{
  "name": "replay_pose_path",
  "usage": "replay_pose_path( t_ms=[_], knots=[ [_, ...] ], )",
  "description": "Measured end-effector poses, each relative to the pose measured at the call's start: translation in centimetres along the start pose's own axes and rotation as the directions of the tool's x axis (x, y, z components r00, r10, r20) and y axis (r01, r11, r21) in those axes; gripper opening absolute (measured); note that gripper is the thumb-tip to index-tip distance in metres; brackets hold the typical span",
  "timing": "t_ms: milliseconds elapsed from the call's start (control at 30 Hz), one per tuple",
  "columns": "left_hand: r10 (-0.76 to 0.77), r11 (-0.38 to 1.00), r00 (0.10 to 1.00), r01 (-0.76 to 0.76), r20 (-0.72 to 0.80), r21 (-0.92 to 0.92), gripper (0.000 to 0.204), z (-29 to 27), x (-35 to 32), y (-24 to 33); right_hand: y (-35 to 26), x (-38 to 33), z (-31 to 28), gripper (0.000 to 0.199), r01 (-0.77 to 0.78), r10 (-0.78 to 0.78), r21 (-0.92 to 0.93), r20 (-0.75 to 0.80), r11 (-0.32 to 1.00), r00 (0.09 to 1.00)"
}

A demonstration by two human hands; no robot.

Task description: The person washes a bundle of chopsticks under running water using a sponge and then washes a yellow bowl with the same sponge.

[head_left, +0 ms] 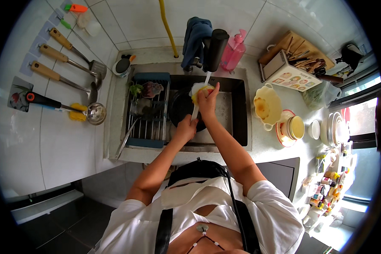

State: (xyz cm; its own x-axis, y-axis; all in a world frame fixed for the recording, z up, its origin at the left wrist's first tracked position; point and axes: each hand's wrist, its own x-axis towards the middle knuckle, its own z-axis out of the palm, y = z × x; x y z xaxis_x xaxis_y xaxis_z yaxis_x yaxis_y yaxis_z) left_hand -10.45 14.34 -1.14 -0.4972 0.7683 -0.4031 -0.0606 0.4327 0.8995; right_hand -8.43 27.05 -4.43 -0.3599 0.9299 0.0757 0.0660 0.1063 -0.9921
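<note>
Over the sink (235, 114), my left hand (187, 128) is closed around the pale handle of a white ladle-like utensil (195, 111). Its rounded head is under the tap, partly covered by my right hand. My right hand (207, 103) presses a yellow sponge (209, 89) against that head, fingers curled around it. Water runs from the black tap (217, 48) onto them. Below both hands, a dark round pan (178, 108) lies in the basin, partly hidden by my hands and the rack.
A draining rack (150, 143) spans the sink's left side. Behind stand a pink pump bottle (233, 53) and a blue cloth (196, 36) on the tap. At right are a cream scalloped bowl (267, 106), stacked bowls (296, 128) and a utensil holder (290, 72). Ladles and spatulas (55, 53) hang left.
</note>
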Motion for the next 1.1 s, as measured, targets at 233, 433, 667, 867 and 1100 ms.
replay_pose_path(
  t_ms=[233,433,667,867,1100],
  knots=[
    [0.172,0.946,0.985,-0.158,-0.023,0.283,0.022,-1.1,0.3,-3.6,1.1,3.6,-1.2,0.061,-0.276,0.265,0.260,0.078,0.925,0.961],
    [0.121,0.974,0.988,-0.137,0.094,0.181,0.019,-2.5,0.6,-4.3,1.9,7.3,-4.7,0.049,-0.322,0.281,0.025,0.427,0.946,0.859],
    [0.089,0.971,0.990,-0.111,0.110,0.213,0.023,-4.5,2.1,-2.5,-1.3,7.4,-4.9,0.046,-0.264,0.333,-0.205,0.638,0.943,0.694],
    [0.063,0.986,0.987,-0.085,0.149,0.141,0.019,-5.0,1.3,-0.7,-2.8,6.7,-3.9,0.049,0.023,0.203,-0.375,0.550,0.927,0.810],
    [0.196,0.922,0.980,-0.175,-0.027,0.344,0.019,-2.4,1.3,-1.6,1.2,5.0,-2.7,0.050,-0.361,0.349,0.197,0.096,0.912,0.932]
  ],
)
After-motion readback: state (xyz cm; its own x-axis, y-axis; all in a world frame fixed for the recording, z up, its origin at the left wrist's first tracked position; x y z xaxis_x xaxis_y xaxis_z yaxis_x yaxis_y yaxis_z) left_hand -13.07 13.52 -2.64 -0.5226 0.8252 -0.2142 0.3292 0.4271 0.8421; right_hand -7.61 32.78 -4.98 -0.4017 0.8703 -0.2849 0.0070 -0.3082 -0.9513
